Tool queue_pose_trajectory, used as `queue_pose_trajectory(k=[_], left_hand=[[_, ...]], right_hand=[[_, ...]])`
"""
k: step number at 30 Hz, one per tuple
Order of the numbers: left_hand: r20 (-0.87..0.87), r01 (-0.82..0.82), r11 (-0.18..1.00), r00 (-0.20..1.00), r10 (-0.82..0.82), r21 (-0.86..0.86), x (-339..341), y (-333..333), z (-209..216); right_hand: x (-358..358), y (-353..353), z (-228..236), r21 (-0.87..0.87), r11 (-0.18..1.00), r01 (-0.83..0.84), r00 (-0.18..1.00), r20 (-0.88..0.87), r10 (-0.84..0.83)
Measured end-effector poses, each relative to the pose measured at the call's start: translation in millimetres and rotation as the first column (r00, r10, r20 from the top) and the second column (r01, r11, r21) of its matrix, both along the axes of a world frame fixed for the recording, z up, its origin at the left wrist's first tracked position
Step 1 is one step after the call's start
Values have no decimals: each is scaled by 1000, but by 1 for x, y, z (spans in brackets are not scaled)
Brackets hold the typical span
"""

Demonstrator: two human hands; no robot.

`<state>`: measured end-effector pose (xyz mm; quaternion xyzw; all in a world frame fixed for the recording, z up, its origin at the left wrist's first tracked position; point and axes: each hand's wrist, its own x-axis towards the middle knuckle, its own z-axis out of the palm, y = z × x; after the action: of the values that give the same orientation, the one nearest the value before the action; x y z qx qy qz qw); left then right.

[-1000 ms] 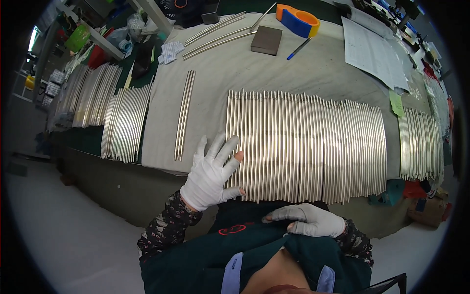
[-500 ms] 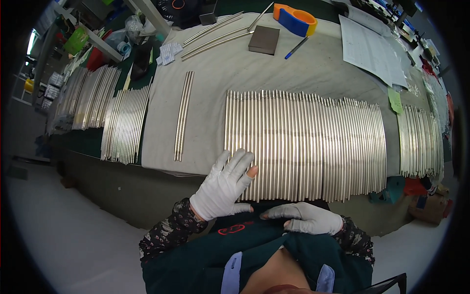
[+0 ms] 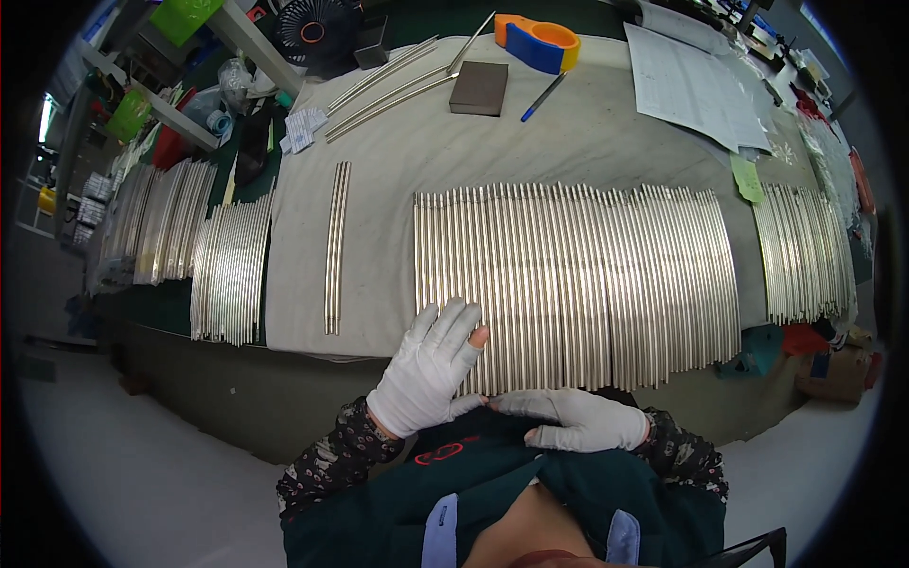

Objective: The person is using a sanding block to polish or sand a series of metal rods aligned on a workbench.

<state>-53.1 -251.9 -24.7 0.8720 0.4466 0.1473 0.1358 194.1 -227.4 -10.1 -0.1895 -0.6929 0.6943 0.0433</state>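
A wide row of silvery metal rods (image 3: 578, 275) lies side by side on the grey cloth in front of me. My left hand (image 3: 426, 369), in a white glove with a bare fingertip, rests with outstretched fingers on the near end of the row's left edge. Beside it, at the near ends of the rods, my right hand (image 3: 578, 419) is gloved too. Its fingers stretch leftward, thumb apart, with nothing seen in them; its fingertips are close to my left thumb. To the left, a small group of similar rods (image 3: 337, 251) lies apart.
More rods lie in a bundle (image 3: 230, 270) at left and another (image 3: 805, 251) at right. Toward the back are loose rods (image 3: 393, 104), a dark box (image 3: 479, 89), a blue-and-orange tape dispenser (image 3: 538, 45), a pen (image 3: 543, 97) and paper sheets (image 3: 696, 90). A fan (image 3: 312, 33) stands behind.
The view has shifted, so the table's things sit slightly further left. My right hand has moved a little closer to my left hand and the rods' near ends. My left hand stays on the row.
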Motion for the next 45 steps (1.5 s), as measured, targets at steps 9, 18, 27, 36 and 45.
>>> queue_pose_trajectory(k=[9, 18, 27, 36, 45], left_hand=[[-47, 33, 999, 998, -35, -42, 1, -5, 5], [-79, 54, 998, 995, -53, 10, 3, -1, -3], [-91, 65, 998, 994, -63, 17, 2, 0, -4], [-135, 57, 998, 989, -56, 3, 9, -2, 3], [-106, 83, 996, 991, -85, -22, 10, 1, 9]], right_hand=[[41, -6, -4, -87, 996, 12, 1000, -7, -13], [48, -3, -1, 76, 996, 49, 991, 124, -59], [67, 5, 3, 12, 1000, 9, 976, 216, -12], [101, -4, 0, 126, 986, 109, 970, 203, -133], [113, -15, -24, 352, 922, 161, 981, 44, -188]])
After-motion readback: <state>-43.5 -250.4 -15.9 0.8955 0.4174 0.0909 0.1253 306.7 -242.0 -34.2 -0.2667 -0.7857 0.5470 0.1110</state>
